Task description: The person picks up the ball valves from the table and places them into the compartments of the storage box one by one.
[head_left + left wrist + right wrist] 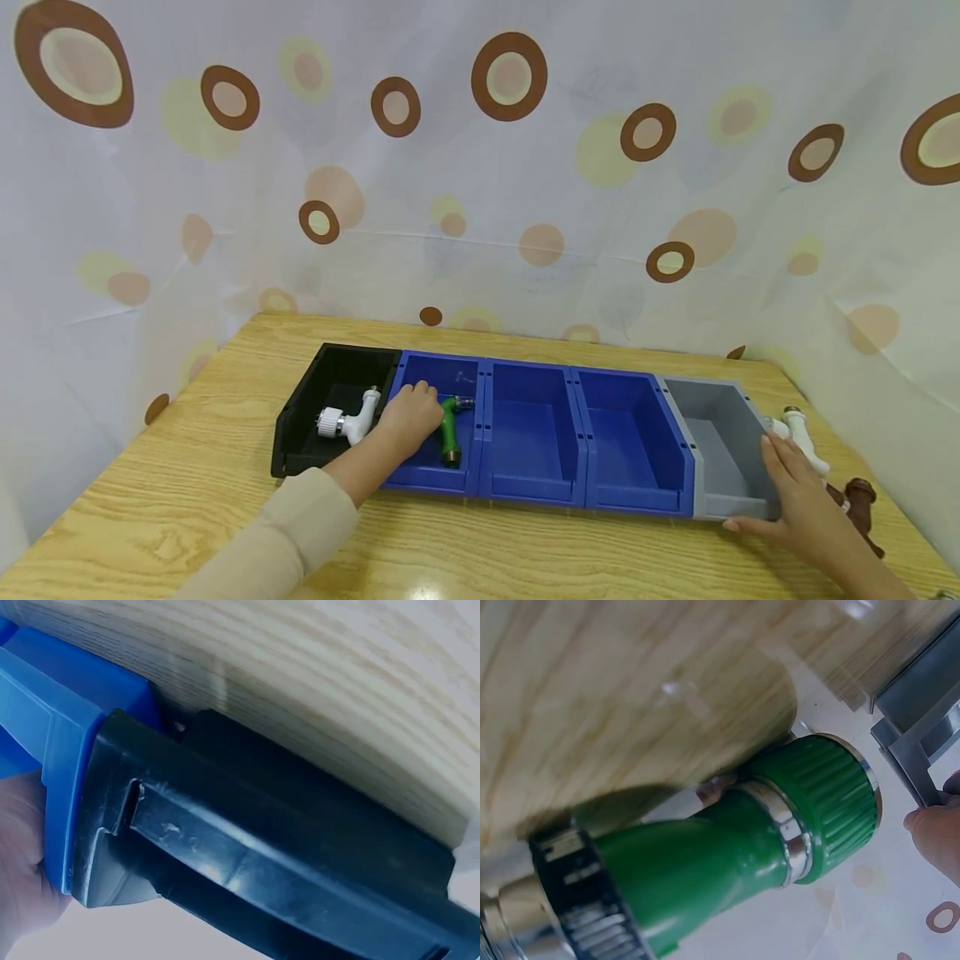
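Reaching into the leftmost blue bin (435, 478), my left hand (412, 417) has curled fingers on the green tap (448, 429), whose handle end it hides. In the left wrist view part of that hand (26, 855) shows behind the blue bin wall (67, 750). A white tap (358, 423) lies in the black bin (300, 408) alongside. My right hand (806, 500) rests against the grey bin (738, 505), its fingers extended along the right side and thumb at the front corner; the right wrist view shows its fingertip (937, 832) touching the grey edge (911, 769).
Five bins stand joined in a row on the wooden table (420, 550). Right of them lie a white tap (802, 437) and a brown tap (860, 504). Another green tap (697, 862) is close to the right wrist camera. A patterned cloth (480, 183) hangs behind the table.
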